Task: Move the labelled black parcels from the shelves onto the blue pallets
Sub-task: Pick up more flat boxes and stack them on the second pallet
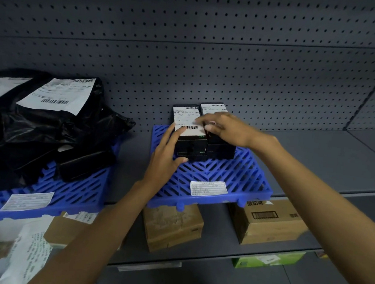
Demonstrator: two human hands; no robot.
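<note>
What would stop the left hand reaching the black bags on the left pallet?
Likely yes, reachable: the left hand rests open beside the black boxes, with only open shelf between it and the black bags.

The right hand (225, 128) covers most of 1 box label (212, 108) (print illegible); black bags (46, 128) are cropped.

One wide-angle head-worn camera is looking forward and slightly down from close in front of the blue pallet (236, 176), which is sitting mid-frame. The perforated back panel (214, 41) is filling the view above it, and a lower shelf (216, 236) is showing below it.
</note>
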